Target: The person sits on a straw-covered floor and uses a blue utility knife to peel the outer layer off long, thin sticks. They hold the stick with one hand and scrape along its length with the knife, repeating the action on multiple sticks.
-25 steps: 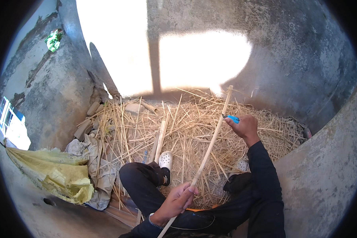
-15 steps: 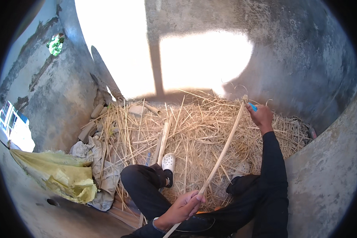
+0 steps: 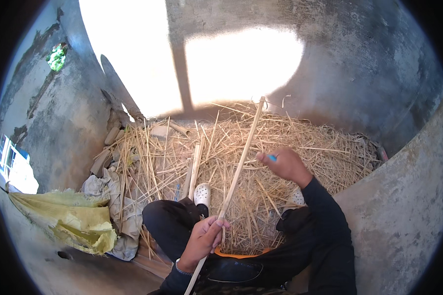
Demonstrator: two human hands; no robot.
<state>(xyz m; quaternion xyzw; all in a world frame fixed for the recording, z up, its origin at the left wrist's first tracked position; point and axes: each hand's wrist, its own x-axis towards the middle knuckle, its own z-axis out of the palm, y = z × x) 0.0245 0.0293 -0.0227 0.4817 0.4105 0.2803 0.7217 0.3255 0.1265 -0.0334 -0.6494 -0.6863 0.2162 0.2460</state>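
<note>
Above the straw heap (image 3: 261, 147), a long pale stick (image 3: 241, 155) is held slantwise, its upper tip reaching toward the sunlit patch of wall and its lower end passing out of the frame at the bottom. The stick is gripped near its lower part by the left hand (image 3: 204, 238), whose fingers are curled tightly round it just over the bent knee. The right hand (image 3: 285, 164) is now seen beside the middle of the stick, to its right and apparently just clear of it; a small blue object (image 3: 271, 158) is pinched between its fingers, though whether this is a blade or another tool cannot be told.

Compared with the two earlier views, the right hand has been drawn back from the far upper end of the stick, where it stood first against and then past the tip, to a place nearer the body. The left hand's hold has stayed where it was, and the stick has swung slightly more upright. This is judged to mark the end of one long stroke along the stick and a return toward its middle.

Left of the heap, a white clog (image 3: 202, 193) is seen on the outstretched foot, with a crumpled yellow-green sack (image 3: 69, 221) lying beyond it by the wall.
</note>
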